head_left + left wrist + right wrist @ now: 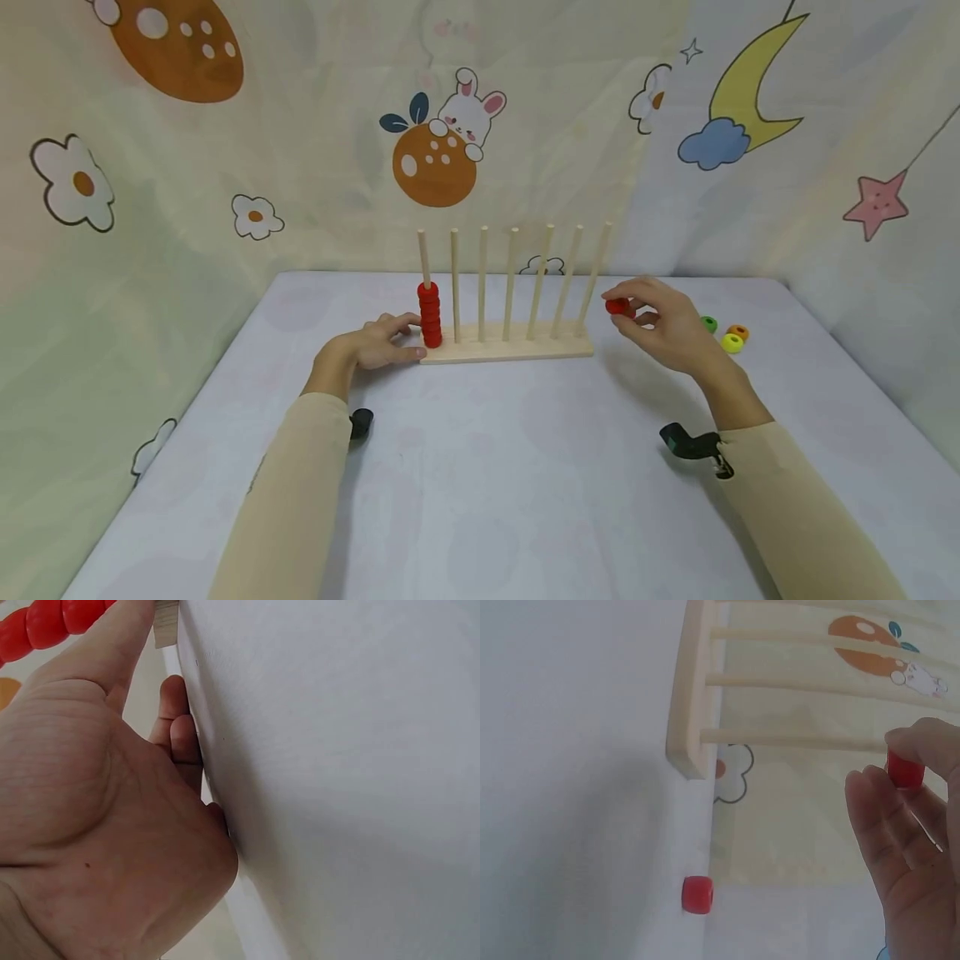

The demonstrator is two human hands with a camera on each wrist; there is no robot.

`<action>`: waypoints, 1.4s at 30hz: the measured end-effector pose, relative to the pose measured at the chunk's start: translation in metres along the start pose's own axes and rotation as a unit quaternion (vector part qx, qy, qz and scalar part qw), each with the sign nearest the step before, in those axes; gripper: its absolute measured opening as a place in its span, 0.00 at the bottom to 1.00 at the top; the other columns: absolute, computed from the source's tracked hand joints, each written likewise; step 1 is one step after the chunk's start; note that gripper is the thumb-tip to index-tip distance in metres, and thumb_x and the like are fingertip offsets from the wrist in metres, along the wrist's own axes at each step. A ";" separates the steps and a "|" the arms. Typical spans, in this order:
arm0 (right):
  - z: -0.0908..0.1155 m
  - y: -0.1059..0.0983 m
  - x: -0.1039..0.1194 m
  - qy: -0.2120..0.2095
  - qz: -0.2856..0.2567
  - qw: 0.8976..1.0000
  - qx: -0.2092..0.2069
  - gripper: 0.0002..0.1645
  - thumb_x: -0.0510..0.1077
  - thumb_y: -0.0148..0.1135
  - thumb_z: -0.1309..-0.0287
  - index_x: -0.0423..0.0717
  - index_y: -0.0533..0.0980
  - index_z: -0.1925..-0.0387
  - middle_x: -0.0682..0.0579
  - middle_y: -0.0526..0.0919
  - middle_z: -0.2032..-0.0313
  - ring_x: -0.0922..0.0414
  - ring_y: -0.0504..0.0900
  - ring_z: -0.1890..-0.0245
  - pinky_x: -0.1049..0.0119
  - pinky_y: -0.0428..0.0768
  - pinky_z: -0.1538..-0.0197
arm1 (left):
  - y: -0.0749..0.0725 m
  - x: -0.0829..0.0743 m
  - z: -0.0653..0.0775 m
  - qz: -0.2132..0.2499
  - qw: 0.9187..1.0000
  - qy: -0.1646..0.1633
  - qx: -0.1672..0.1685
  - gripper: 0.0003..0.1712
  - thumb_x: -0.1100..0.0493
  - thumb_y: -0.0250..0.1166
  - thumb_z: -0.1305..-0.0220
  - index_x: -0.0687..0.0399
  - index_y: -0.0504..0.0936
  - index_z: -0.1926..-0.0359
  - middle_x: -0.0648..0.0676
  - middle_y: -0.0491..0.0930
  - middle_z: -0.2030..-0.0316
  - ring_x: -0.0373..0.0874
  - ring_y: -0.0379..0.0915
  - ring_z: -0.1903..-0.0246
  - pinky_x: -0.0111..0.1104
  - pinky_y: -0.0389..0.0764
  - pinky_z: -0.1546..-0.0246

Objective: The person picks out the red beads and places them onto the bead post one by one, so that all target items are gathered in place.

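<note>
A wooden peg stand (510, 347) with several upright pegs stands toward the back of the table. Red beads (430, 315) are stacked on its leftmost peg; the other pegs are bare. My left hand (378, 342) holds the stand's left end, thumb at the front corner and index finger behind the stack. In the left wrist view, the thumb reaches the base's wooden corner (166, 634). Right of the stand, my right hand (663, 325) pinches a red bead (906, 771) between thumb and fingertips, raised above the table. Another red bead (697, 895) lies on the table below this hand.
Beyond the right hand lie a green bead (708, 323), an orange bead (739, 332) and a yellow bead (732, 343). A white cloth covers the table (480, 483). Close behind the stand hangs a printed curtain (322, 150).
</note>
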State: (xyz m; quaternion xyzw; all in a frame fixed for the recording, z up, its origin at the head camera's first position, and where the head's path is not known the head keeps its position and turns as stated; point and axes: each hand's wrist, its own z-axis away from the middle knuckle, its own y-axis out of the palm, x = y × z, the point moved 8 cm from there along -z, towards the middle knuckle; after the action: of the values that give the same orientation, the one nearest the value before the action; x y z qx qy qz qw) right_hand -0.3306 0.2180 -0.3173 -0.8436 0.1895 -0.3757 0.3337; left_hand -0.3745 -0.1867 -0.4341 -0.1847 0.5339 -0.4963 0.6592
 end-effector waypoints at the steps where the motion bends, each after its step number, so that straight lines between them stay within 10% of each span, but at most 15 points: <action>1: -0.001 -0.001 0.003 -0.006 -0.007 1.000 -0.005 0.21 0.29 0.69 0.40 0.48 0.82 0.46 0.52 0.83 0.50 0.59 0.80 0.60 0.79 0.81 0.59 | 0.000 0.000 0.000 0.000 1.000 -0.001 0.001 0.39 0.35 0.66 0.36 0.26 0.62 0.27 0.54 0.64 0.31 0.58 0.54 0.30 0.65 0.60 0.33; 16: -0.018 0.007 0.083 -0.065 -0.094 0.993 -0.020 0.21 0.23 0.68 0.43 0.34 0.81 0.48 0.38 0.81 0.52 0.51 0.80 0.61 0.74 0.81 0.63 | 0.000 -0.009 0.009 0.005 1.000 0.013 -0.004 0.40 0.32 0.64 0.35 0.32 0.63 0.26 0.57 0.64 0.30 0.60 0.55 0.29 0.65 0.60 0.33; 42: -0.071 0.058 0.107 -0.131 -0.193 0.972 -0.021 0.25 0.30 0.71 0.42 0.43 0.81 0.42 0.48 0.84 0.52 0.54 0.83 0.65 0.67 0.83 0.65 | -0.003 -0.011 0.011 0.013 1.000 0.023 -0.014 0.39 0.34 0.65 0.34 0.32 0.64 0.26 0.57 0.64 0.30 0.61 0.53 0.29 0.66 0.60 0.32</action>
State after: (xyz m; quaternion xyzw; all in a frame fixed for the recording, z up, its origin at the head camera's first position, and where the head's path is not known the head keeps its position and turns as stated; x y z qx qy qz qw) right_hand -0.3198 0.0863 -0.2683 -0.9129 -0.0142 -0.3152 0.2589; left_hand -0.3654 -0.1823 -0.4221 -0.1754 0.5578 -0.4840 0.6510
